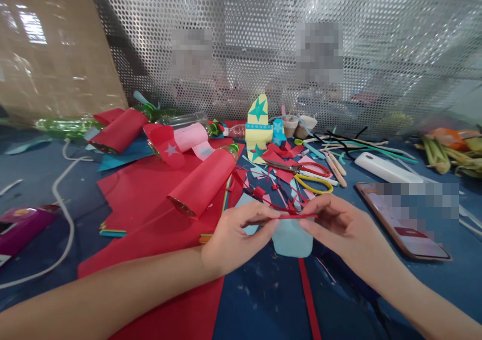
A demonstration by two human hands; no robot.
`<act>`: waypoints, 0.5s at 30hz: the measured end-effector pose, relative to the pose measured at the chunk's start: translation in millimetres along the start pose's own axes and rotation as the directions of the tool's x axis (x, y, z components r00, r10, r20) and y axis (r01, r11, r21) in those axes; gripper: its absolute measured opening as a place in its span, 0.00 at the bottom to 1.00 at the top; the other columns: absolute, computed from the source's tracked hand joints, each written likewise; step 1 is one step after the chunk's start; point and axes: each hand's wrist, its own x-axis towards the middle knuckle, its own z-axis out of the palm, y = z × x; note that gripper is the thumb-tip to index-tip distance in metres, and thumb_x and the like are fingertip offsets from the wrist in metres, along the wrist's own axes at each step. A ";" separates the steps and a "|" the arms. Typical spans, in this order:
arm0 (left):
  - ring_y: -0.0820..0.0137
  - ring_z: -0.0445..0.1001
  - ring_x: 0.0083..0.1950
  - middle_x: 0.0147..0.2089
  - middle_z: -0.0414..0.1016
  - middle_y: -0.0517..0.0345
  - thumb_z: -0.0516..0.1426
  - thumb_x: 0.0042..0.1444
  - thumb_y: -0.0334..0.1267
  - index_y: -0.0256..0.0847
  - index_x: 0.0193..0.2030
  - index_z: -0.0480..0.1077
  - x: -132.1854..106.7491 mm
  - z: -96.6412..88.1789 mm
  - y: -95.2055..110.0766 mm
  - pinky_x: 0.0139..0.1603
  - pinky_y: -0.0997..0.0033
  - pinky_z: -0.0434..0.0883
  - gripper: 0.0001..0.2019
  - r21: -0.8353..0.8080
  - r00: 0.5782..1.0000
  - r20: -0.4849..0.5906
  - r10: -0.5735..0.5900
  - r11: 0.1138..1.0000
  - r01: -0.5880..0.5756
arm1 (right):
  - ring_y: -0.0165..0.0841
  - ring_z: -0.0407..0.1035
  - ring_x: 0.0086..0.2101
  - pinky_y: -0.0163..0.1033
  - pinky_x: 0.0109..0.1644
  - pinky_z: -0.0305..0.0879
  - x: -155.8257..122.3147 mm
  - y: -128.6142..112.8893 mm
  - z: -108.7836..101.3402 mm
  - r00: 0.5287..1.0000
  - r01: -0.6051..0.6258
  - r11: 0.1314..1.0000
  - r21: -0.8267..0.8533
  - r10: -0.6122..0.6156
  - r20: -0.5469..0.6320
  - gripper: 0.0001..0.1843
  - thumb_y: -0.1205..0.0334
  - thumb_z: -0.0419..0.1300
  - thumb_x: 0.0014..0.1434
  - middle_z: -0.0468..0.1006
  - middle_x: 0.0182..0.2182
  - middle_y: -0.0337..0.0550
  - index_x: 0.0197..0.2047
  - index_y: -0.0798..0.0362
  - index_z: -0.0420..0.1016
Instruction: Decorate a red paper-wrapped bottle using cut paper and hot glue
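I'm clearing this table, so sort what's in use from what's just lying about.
In use:
left hand and right hand, both pinching the red strip
light blue paper under the hands

Lying about:
scissors
phone
red rolls
yellow rocket
green bottle
white cable

— Where is the thin red paper strip (297,216)?
— Between the left hand (237,237) and right hand (339,227), above the pale blue paper piece (291,239).
— And behind?
— The red-handled scissors (301,169); the flat smartphone (401,219) lies right, the red paper-wrapped bottle (203,182) left on the red paper sheet (139,194).
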 end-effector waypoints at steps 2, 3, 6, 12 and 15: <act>0.72 0.80 0.37 0.35 0.79 0.56 0.57 0.55 0.29 0.38 0.36 0.73 -1.2 -0.4 -0.6 0.40 0.79 0.77 0.04 0.014 0.999 0.027 0.022 1.000 -0.022 | 0.30 0.69 0.29 0.33 0.33 0.68 -1.1 -0.1 0.8 1.000 -0.005 0.999 -0.035 0.005 -0.016 0.08 0.57 0.66 0.51 0.74 0.28 0.37 0.29 0.48 0.71; 0.71 0.80 0.37 0.35 0.79 0.55 0.57 0.55 0.30 0.38 0.37 0.73 -1.5 -0.5 -0.7 0.40 0.78 0.77 0.04 0.019 0.999 0.038 0.030 0.999 -0.031 | 0.30 0.69 0.29 0.33 0.33 0.68 -1.5 -0.3 0.8 1.000 -0.006 0.999 -0.049 0.005 -0.020 0.07 0.57 0.66 0.51 0.74 0.28 0.37 0.29 0.48 0.71; 0.71 0.80 0.37 0.35 0.79 0.54 0.57 0.55 0.30 0.38 0.37 0.73 -0.7 -0.2 -0.1 0.39 0.78 0.77 0.04 0.024 0.999 0.039 0.014 1.000 -0.015 | 0.30 0.70 0.30 0.33 0.33 0.68 -1.6 -1.4 -0.9 1.000 -0.006 0.998 -0.059 0.006 0.003 0.06 0.56 0.64 0.54 0.74 0.28 0.38 0.30 0.48 0.72; 0.74 0.78 0.32 0.31 0.78 0.58 0.57 0.55 0.31 0.38 0.35 0.70 3.1 -0.3 2.4 0.35 0.80 0.75 0.01 -0.052 0.998 0.016 -0.065 0.996 0.065 | 0.32 0.73 0.31 0.33 0.33 0.69 1.2 -3.8 -6.7 0.999 0.006 0.998 -0.062 -0.003 0.044 0.06 0.56 0.60 0.57 0.78 0.30 0.40 0.35 0.48 0.75; 0.74 0.77 0.32 0.31 0.78 0.59 0.57 0.55 0.32 0.38 0.34 0.69 4.0 -1.3 1.6 0.36 0.78 0.75 0.01 -0.076 0.994 0.023 -0.110 0.991 0.111 | 0.34 0.74 0.33 0.34 0.34 0.70 1.6 -4.7 -8.5 0.999 -0.001 0.997 -0.079 0.005 0.051 0.07 0.56 0.59 0.57 0.80 0.33 0.41 0.36 0.48 0.76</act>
